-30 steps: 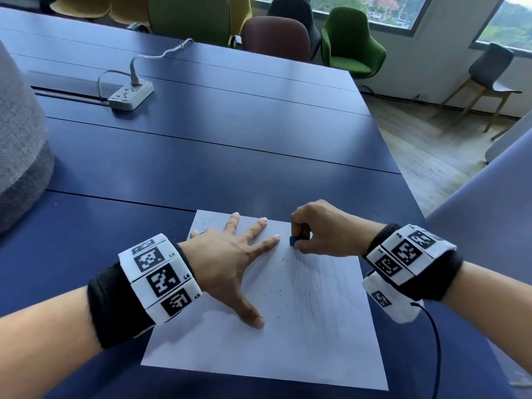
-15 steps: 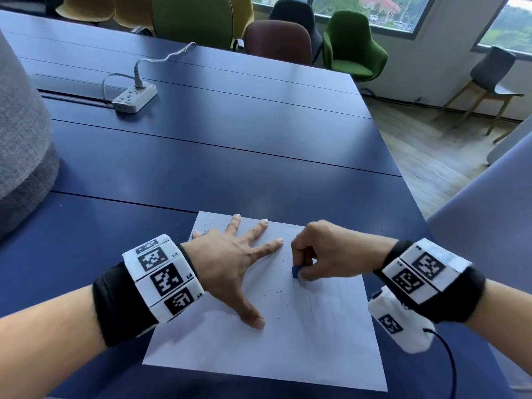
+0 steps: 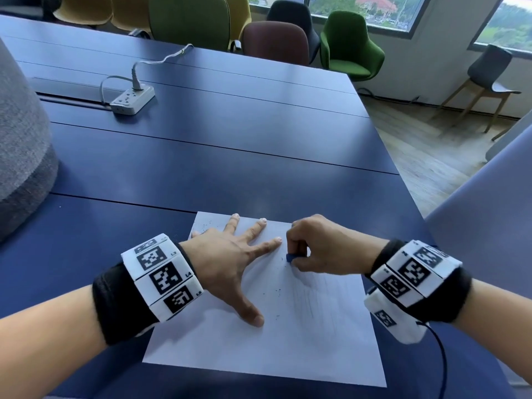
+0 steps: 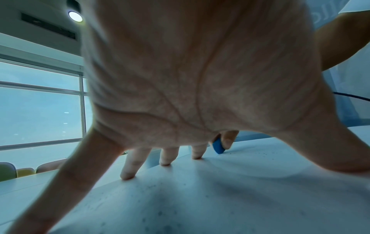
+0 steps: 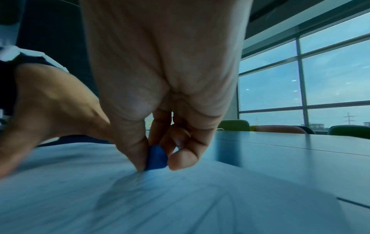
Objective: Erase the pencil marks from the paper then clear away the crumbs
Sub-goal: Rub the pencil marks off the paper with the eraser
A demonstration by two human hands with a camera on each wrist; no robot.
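A white sheet of paper (image 3: 288,349) lies near the front edge of the dark blue table (image 3: 218,156). Faint grey pencil marks (image 3: 313,300) streak its right half, and dark eraser crumbs (image 3: 276,292) dot the middle and the far left corner. My left hand (image 3: 230,254) presses flat on the paper's left part with fingers spread. My right hand (image 3: 313,249) pinches a small blue eraser (image 3: 290,258) between thumb and fingers, its tip on the paper near the far edge. The right wrist view shows the eraser (image 5: 157,158) against the sheet; the left wrist view shows the eraser (image 4: 218,146) beyond my spread fingers.
A white power strip (image 3: 132,100) with its cable lies on the table at the far left. A grey padded object (image 3: 20,156) stands at the left edge. Several coloured chairs (image 3: 348,44) line the far side. The table's right edge drops to a wooden floor (image 3: 431,156).
My right hand slid the eraser toward me over the pencil marks, then back up toward the paper's far edge. The left hand stayed pressed in place.
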